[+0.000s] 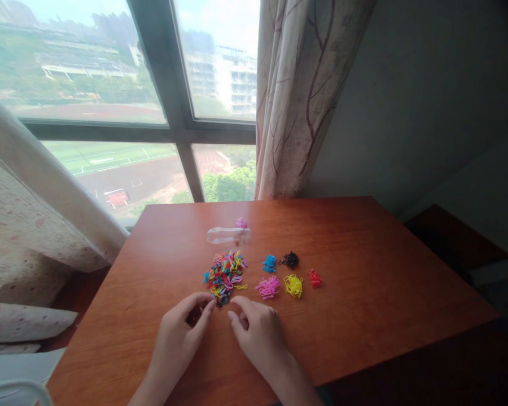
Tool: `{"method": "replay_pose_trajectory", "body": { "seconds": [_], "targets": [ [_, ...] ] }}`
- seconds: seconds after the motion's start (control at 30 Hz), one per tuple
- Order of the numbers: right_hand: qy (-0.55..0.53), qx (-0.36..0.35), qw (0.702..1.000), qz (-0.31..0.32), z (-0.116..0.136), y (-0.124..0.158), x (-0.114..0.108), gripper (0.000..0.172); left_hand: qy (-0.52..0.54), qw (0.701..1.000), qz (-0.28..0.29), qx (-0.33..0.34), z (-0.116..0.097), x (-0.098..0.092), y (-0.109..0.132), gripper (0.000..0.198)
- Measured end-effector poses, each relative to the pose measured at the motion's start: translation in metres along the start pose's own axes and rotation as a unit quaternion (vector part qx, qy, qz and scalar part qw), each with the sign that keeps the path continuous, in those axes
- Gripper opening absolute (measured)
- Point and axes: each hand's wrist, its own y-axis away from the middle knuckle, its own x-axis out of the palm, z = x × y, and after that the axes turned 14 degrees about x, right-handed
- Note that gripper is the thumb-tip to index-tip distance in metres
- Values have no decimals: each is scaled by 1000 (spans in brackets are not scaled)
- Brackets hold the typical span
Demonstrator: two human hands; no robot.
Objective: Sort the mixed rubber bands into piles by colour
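A mixed pile of small coloured plastic clips (225, 273), shaped like looped safety pins, lies on the wooden table in front of my hands. At its near edge my left hand (185, 321) has thumb and forefinger pinched together beside a few dark clips (220, 302). Whether a clip is between those fingertips is too small to tell. Just right of these, my right hand (260, 327) is loosely curled, its thumb and forefinger tips a little apart with nothing visible between them. Sorted heaps sit to the right: blue (269, 263), black (290, 259), pink (268, 287), yellow (293, 286) and red (315, 278).
Behind the mixed pile lies a clear plastic bag or tube (224, 235) with a small pink object (241, 222) at its right end. The brown table (376, 270) reaches the window (182, 132). Patterned curtains (296, 101) hang at both sides.
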Motion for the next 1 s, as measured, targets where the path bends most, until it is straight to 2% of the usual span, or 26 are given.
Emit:
{"method": "replay_pose_trajectory", "body": {
  "seconds": [0.13, 0.3, 0.5, 0.73, 1.0],
  "targets": [
    [-70, 18, 997, 18, 1, -2, -3, 22, 24, 1000, 9, -4, -5, 3, -4, 23],
    [-134, 13, 991, 16, -2, -5, -3, 15, 46, 998, 32, -1, -7, 7, -6, 21],
    [-145, 20, 989, -2, -5, -4, 0, 14, 48, 998, 28, -8, -9, 6, -10, 22],
    [-169, 37, 984, -31, -7, -3, -4, 19, 95, 995, 15, -12, -19, 4, -33, 23],
    [-230, 52, 972, -5, -8, -2, -6, 23, 110, 993, 47, -25, -19, 12, -30, 23]
  ]
}}
